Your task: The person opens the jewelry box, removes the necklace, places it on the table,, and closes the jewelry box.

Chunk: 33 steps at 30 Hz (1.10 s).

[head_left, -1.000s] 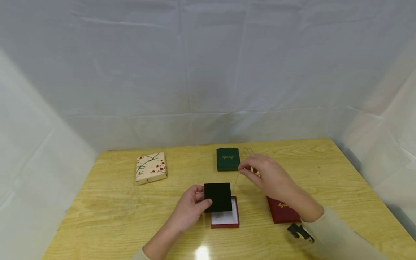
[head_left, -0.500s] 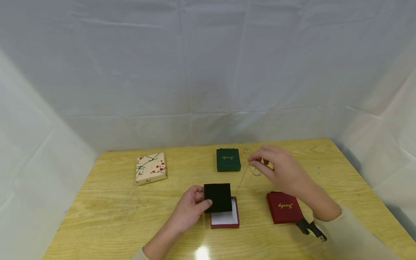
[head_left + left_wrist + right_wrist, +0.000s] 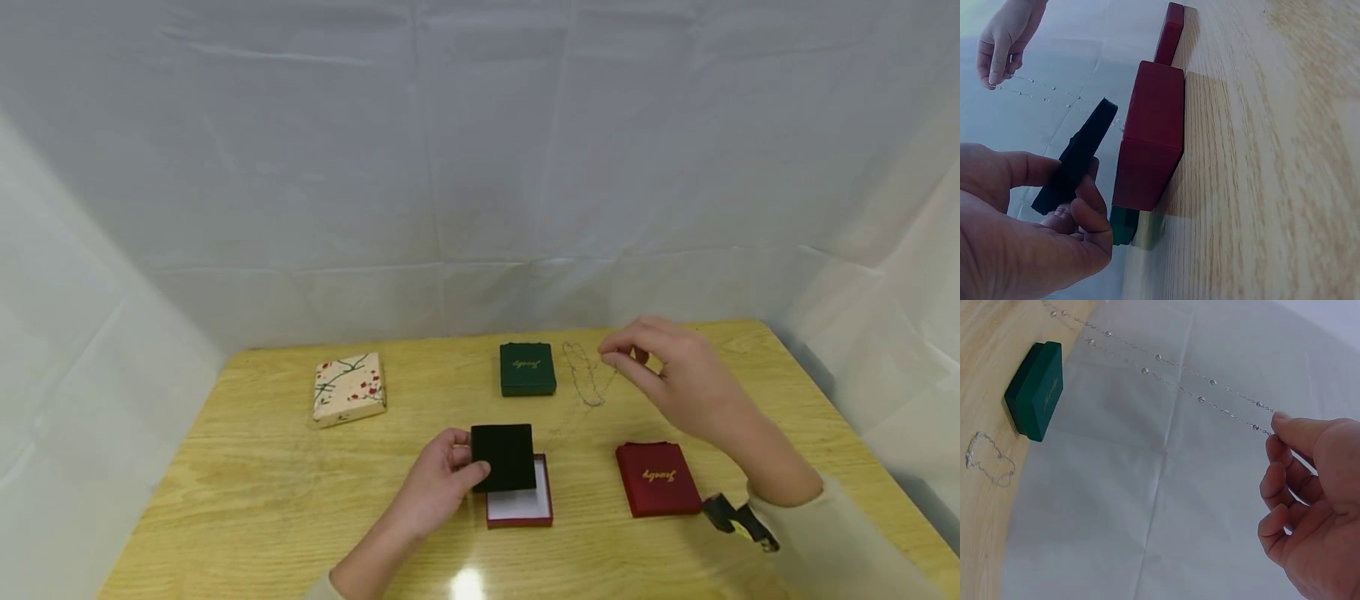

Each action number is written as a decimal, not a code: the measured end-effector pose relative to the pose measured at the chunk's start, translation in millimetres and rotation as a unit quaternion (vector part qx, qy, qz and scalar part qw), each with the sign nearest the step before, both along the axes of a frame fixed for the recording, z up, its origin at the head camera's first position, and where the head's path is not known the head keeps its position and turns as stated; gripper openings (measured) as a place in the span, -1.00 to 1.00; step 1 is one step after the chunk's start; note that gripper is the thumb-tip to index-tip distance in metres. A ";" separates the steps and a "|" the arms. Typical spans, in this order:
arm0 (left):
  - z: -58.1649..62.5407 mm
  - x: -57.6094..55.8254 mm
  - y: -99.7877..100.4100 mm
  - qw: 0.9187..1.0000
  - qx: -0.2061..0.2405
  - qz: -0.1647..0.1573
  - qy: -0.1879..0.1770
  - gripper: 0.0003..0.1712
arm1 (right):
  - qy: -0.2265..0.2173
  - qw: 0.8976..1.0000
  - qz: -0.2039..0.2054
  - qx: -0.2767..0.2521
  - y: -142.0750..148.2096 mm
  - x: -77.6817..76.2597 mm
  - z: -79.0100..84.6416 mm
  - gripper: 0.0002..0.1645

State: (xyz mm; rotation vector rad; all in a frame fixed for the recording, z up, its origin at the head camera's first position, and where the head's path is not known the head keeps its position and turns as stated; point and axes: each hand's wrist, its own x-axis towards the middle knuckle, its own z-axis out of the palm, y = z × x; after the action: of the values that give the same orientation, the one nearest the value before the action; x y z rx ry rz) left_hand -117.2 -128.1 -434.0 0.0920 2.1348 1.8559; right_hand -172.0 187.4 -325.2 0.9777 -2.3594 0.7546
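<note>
My left hand (image 3: 438, 483) pinches a black square jewelry-box pad (image 3: 502, 458), thumb on its face and fingers behind. In the left wrist view the pad (image 3: 1079, 156) is tilted, seen edge-on. Beneath it the open red box base (image 3: 548, 492) shows a white lining, partly covered by the pad. Raised at the right, my right hand (image 3: 678, 383) pinches a fine silver beaded necklace (image 3: 1159, 357) between thumb and forefinger. Its two strands slant down from the fingertips toward the red box, their far end hidden near the pad.
A second silver chain (image 3: 594, 403) lies looped on the table beside a green jewelry box (image 3: 527, 369). The red lid (image 3: 660, 479) with gold lettering is at the right, near a dark wrist strap (image 3: 738, 521). A floral box (image 3: 348, 389) sits at the left.
My right hand has moved right and slightly away, drawing the necklace out longer. The small chain heap seen in the red box a second ago no longer shows. My left hand stays put.
</note>
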 end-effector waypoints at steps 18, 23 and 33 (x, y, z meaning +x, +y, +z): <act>-0.2 0.1 0.5 1.000 -0.002 -0.001 0.003 -0.57 | 0.014 0.998 -0.054 0.039 45.6 -37.0 -3.1 -0.81; -0.6 0.8 0.0 1.000 0.000 -0.001 0.000 -0.56 | -0.001 0.997 -0.059 0.049 49.9 -54.2 -5.1 -0.86; -3.1 0.2 0.4 1.000 0.001 -0.001 -0.003 -0.58 | -0.042 0.996 -0.066 0.053 52.4 -95.9 -14.9 -0.89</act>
State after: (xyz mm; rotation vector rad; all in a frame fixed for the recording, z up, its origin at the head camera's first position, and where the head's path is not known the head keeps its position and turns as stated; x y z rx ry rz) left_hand -117.0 -127.7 -437.2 0.0900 2.1280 1.8562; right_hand -267.9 239.8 -340.1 0.8354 -2.5311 0.6375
